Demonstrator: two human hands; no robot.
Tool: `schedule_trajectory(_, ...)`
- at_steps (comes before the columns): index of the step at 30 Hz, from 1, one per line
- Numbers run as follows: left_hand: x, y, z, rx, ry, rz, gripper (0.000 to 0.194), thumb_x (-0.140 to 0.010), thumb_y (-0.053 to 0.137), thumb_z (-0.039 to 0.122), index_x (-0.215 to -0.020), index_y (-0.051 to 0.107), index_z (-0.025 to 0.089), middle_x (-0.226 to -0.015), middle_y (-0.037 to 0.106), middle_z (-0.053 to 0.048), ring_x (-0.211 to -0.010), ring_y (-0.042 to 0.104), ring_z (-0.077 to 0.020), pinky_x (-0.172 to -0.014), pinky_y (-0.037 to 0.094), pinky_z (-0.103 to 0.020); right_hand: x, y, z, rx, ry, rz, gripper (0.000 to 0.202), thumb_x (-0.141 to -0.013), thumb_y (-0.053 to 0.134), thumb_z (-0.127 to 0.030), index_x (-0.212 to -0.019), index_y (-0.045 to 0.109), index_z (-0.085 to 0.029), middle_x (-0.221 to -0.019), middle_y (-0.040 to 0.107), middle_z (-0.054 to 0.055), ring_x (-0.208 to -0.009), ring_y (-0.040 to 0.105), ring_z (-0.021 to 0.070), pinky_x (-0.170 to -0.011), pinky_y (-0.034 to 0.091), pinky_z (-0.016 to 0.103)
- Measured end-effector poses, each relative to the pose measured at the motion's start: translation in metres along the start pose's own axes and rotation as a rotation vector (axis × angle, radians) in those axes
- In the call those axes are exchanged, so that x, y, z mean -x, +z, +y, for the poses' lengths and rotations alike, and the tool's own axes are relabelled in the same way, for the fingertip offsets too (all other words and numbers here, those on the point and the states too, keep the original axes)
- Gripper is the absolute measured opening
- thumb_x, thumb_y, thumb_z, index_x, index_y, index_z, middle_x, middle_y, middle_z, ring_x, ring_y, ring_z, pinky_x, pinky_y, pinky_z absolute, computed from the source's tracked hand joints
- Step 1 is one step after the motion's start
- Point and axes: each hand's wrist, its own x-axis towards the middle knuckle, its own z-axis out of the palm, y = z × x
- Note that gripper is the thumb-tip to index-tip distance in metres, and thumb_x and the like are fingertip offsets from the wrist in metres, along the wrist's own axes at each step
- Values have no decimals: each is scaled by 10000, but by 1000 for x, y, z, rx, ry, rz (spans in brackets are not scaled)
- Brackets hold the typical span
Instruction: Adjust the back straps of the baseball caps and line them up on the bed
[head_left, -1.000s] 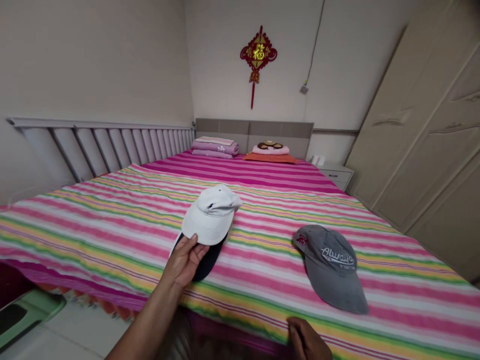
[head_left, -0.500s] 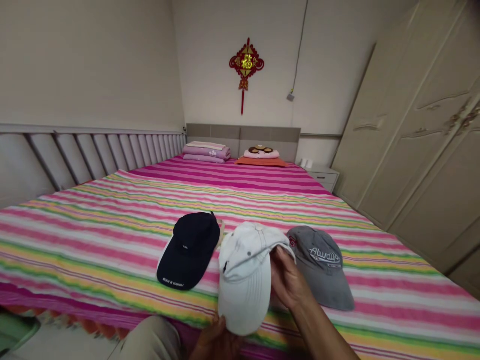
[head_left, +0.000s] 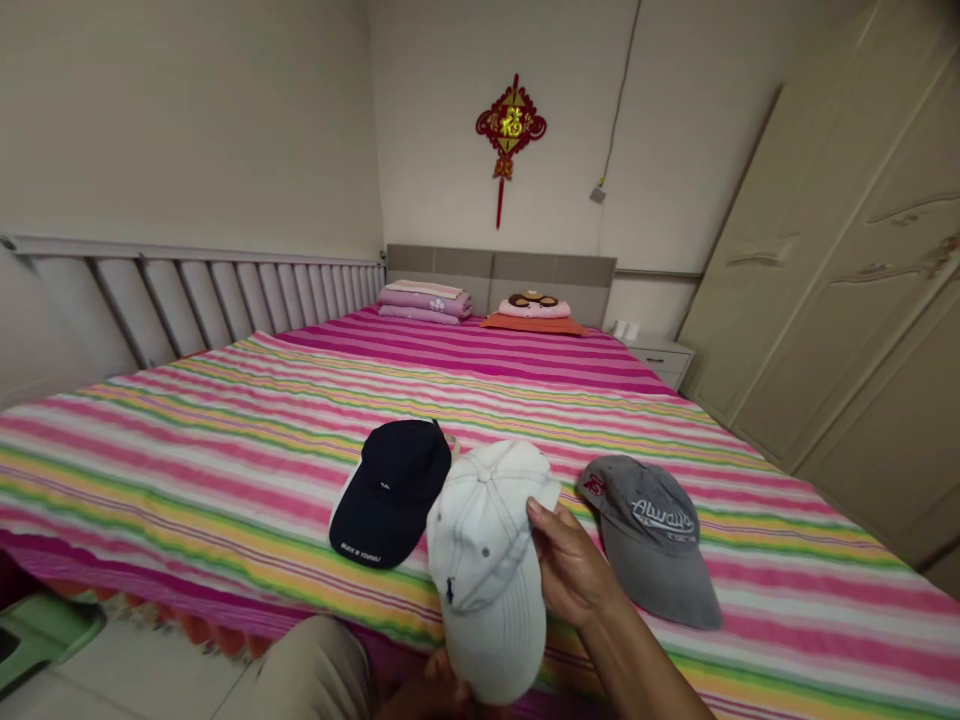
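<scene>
A white baseball cap with a small dark emblem on its front is raised at the bed's near edge, its brim pointing down towards me. My right hand grips the cap's right side, thumb on the outside and fingers partly hidden. At the lower left of the brim, my left hand pinches the edge, dim and partly behind it. To the left lies a navy cap with small white lettering on its brim. A grey cap with "Always" stitched on the front rests to the right, close to my right forearm.
A striped sheet covers the bed. Folded purple bedding and a pink pillow with an orange one are by the headboard. A wardrobe stands right, a nightstand beside the bed, a green stool lower left.
The white cap has turned slightly and shifted down, away from the grey cap. My right thumb now shows on the cap's outside. The whole view has swung a little left.
</scene>
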Motion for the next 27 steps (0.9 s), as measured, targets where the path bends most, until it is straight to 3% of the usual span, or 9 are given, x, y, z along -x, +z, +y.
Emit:
schedule_trajectory(5, -11, 4, 34, 75, 68, -91, 468, -744, 499, 488, -1073, 605, 172, -1096, 617, -94, -1078, 505, -262, -944, 307, -386, 11, 2, 0, 111, 13, -85, 356, -701, 661, -223, -1043, 573, -185, -930, 682, 65, -864, 616, 228, -839, 414, 396)
schedule_trajectory(10, -29, 7, 65, 125, 148, -196, 422, -790, 458, 448, -1069, 619, 175, -1055, 649, -72, -1163, 445, -234, -1040, 179, -362, 20, 0, 8, 279, 51, -165, 385, -700, 666, -262, -1062, 580, -162, -930, 683, 84, -895, 608, 250, -808, 435, 393)
schedule_trajectory(15, -29, 7, 81, 122, 197, -158, 273, -800, 468, 255, -955, 680, 179, -957, 687, -60, -1143, 468, -243, -1048, 181, -376, 22, -12, 9, 190, 10, 28, 325, -794, 541, -380, -1039, 601, -174, -951, 682, 70, -948, 590, 226, -841, 428, 372)
schedule_trajectory(19, -26, 19, 90, 128, 274, -217, 354, -816, 409, 339, -988, 668, 170, -986, 677, -66, -1170, 439, -250, -1048, 181, -388, 20, -23, 5, 50, -36, 157, 284, -726, 625, -368, -949, 643, -193, -934, 691, 41, -946, 592, 204, -858, 431, 336)
schedule_trajectory(22, -27, 35, 93, 109, 214, -103, 354, -793, 430, 370, -954, 679, 177, -981, 678, -68, -1154, 455, -258, -1032, 215, -398, 21, -29, 3, -38, -14, 161, 256, -676, 669, -366, -874, 667, -204, -881, 703, 34, -924, 602, 210, -865, 433, 350)
schedule_trajectory(25, -29, 51, 93, 50, 167, 42, 303, -692, 556, 357, -871, 694, 155, -930, 686, -88, -1091, 500, -289, -987, 288, -415, 25, -35, 2, -62, 71, 83, 278, -627, 698, -395, -823, 683, -199, -783, 712, 53, -890, 615, 241, -855, 437, 394)
schedule_trajectory(27, -29, 58, 93, 10, 148, 79, 313, -640, 595, 375, -824, 698, 144, -885, 688, -85, -1058, 513, -300, -953, 326, -418, 29, -42, 2, -35, 88, 41, 282, -585, 727, -387, -800, 690, -208, -732, 711, 49, -840, 629, 243, -831, 450, 400)
